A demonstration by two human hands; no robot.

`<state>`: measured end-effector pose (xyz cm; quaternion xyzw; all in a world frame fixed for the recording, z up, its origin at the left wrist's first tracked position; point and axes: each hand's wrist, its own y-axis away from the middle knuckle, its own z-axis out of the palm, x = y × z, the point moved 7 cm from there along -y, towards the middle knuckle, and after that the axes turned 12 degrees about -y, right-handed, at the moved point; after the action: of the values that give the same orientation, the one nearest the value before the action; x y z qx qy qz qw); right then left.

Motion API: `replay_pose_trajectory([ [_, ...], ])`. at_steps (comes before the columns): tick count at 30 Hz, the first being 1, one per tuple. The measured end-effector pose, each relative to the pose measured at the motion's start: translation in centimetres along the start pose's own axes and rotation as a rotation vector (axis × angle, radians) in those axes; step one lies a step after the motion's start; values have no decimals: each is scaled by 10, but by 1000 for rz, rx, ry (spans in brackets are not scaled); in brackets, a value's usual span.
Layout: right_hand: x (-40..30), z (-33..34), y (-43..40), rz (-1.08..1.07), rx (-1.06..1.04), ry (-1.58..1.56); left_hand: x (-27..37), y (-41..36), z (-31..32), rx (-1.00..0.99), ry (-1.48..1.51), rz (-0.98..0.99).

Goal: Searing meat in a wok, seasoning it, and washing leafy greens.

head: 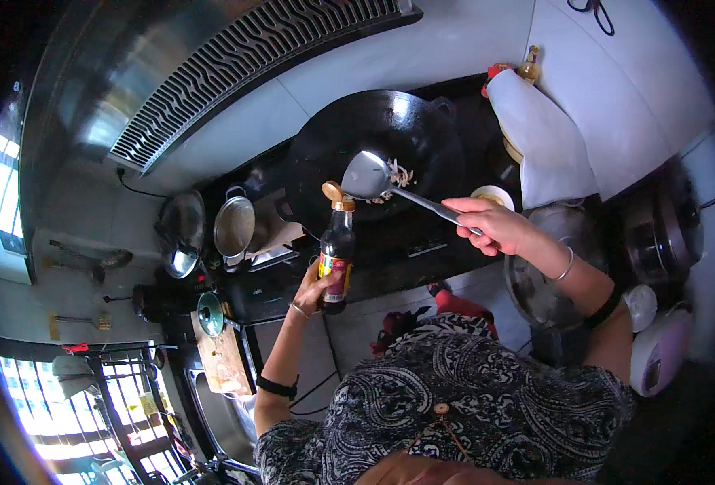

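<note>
My left hand (pixel 314 290) grips a dark sauce bottle (pixel 335 267) with a red and yellow label. Its gold flip cap (pixel 333 191) stands lifted, and the neck points towards the wok. In my right hand (pixel 494 224) is the handle of a metal wok spatula (pixel 366 176), its blade held over the large black wok (pixel 406 115). Small pale food pieces (pixel 400 174) lie in the wok, partly hidden behind the blade. Whether any sauce is flowing cannot be seen.
Left of the wok stands a metal pot (pixel 234 225). A small white bowl (pixel 492 197) sits to its right, near a white cloth (pixel 539 136) and a small bottle (pixel 528 65). A range hood (pixel 254 73) hangs above. Farther left are a cutting board (pixel 224 354) and a sink (pixel 221 418).
</note>
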<state>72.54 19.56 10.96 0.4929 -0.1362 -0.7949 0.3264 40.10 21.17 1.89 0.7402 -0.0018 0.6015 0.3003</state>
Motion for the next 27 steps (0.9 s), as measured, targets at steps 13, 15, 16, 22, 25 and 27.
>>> replay_pose_trajectory([
  [13, -16, -6, -4, 46, 31, 82, 37, -8, 9, -56, -85, -105],
  [15, -18, -7, -2, 39, 17, 74, 39, -11, 10, -89, -114, -106],
  [16, -19, -7, -1, 37, 1, 74, 38, -14, 10, -94, -117, -107],
  [22, -14, -14, -6, 71, 11, 55, 41, -20, 10, -70, -89, -145],
  [25, -12, -15, -7, 67, 17, 25, 41, -23, 7, -89, -96, -170],
  [27, -12, -16, -8, 63, 22, 24, 34, -28, 5, -103, -113, -184],
])
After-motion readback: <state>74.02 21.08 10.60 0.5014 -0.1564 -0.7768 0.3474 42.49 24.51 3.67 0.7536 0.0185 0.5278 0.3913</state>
